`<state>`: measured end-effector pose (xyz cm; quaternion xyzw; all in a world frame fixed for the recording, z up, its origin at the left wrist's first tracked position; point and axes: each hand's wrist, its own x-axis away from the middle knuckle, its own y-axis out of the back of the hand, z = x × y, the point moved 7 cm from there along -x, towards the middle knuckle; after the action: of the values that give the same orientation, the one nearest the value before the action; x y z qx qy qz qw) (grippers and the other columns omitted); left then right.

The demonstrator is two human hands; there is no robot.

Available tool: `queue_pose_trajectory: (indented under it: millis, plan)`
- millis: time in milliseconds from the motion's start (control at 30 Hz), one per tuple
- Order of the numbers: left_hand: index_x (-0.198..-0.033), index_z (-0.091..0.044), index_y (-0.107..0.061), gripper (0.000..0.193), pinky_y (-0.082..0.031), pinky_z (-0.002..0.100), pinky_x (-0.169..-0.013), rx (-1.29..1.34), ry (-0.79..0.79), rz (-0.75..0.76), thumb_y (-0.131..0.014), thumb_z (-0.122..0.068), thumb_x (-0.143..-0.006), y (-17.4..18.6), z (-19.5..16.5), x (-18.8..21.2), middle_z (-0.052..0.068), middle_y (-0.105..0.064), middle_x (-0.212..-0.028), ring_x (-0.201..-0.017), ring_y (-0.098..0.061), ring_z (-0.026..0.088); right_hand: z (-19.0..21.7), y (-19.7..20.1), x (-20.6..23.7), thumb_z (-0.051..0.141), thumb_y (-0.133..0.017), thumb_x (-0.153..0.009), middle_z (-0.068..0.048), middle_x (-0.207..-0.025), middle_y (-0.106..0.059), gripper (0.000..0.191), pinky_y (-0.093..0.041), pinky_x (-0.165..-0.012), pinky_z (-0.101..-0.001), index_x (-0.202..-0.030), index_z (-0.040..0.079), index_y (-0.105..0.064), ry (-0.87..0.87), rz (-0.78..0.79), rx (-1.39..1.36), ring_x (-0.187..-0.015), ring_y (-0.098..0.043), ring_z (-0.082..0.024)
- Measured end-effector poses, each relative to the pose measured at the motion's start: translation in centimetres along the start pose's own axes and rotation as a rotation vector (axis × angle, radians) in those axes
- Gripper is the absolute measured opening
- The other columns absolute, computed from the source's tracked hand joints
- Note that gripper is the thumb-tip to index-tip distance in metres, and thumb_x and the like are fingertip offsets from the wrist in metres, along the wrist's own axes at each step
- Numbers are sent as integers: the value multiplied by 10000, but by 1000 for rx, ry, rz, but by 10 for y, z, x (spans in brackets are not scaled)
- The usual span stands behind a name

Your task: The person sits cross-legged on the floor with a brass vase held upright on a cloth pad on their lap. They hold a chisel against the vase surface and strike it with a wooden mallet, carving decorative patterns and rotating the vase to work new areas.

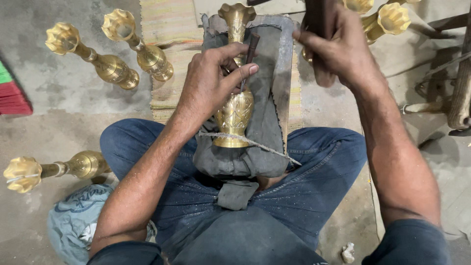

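Denim-clad lap bore grey cloth cradling engraved brass vase. Left hand pinched thin dark chisel against it; right hand clenched dark hammer handle, raised. Chasing appeared underway; next blow demanded steady chisel.

Bare left forearm angled up from lower left, left hand fingers pinched together, thumb extended, right forearm reaching up along the right side, right hand raised, fingers curled into a closed fist

left hand: chisel on brass vase; right hand: probably hammer
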<state>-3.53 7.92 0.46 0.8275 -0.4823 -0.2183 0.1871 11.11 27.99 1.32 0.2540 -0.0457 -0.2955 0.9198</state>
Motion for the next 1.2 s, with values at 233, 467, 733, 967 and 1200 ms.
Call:
queue_pose_trajectory:
  millis: [233, 467, 733, 967, 1200]
  plan:
    - [-1309, -19, -669, 485, -624, 291, -538, -9, 16, 10, -756, -335, -953, 0, 0, 0, 105, -773, -804, -617, -773, 135, 4, -1, 9, 190, -809, -950, -134, -894, -659, 363, -506, -723, -443, -1193, 12, -605, 70, 50, 347, -844, -688, -330]
    - [-1304, -48, -685, 457, -611, 291, -544, -6, 11, 19, -760, -326, -949, 2, -2, -2, 74, -772, -767, -623, -769, 118, 18, -9, 14, 136, -810, -934, -158, -1030, -709, 416, -527, -825, -447, -1275, 13, -607, 304, 75, 487, -969, -720, -343]
    - [-1302, -73, -692, 447, -603, 284, -543, 4, 30, 20, -760, -337, -948, 2, 0, -2, 55, -765, -771, -615, -760, 110, 14, -10, 14, 128, -810, -905, -176, -996, -705, 431, -515, -793, -455, -1258, 5, -596, 252, 94, 495, -960, -715, -374]
    - [-1315, -75, -693, 467, -586, 282, -542, 11, 36, 24, -766, -343, -941, 2, 0, -2, 49, -758, -728, -613, -752, 105, 11, -10, 16, 119, -783, -928, -174, -1010, -715, 409, -536, -824, -466, -1260, 0, -577, 197, 91, 357, -966, -688, -375]
    - [-1362, -75, -654, 452, -675, 271, -624, 314, 47, -75, -746, -313, -988, 11, 8, 5, 63, -774, -886, -742, -790, 141, 8, -24, 15, 222, -706, -974, -123, -1050, -730, 358, -635, -703, -347, -1266, 53, -589, 17, 140, 344, -817, -729, -215]
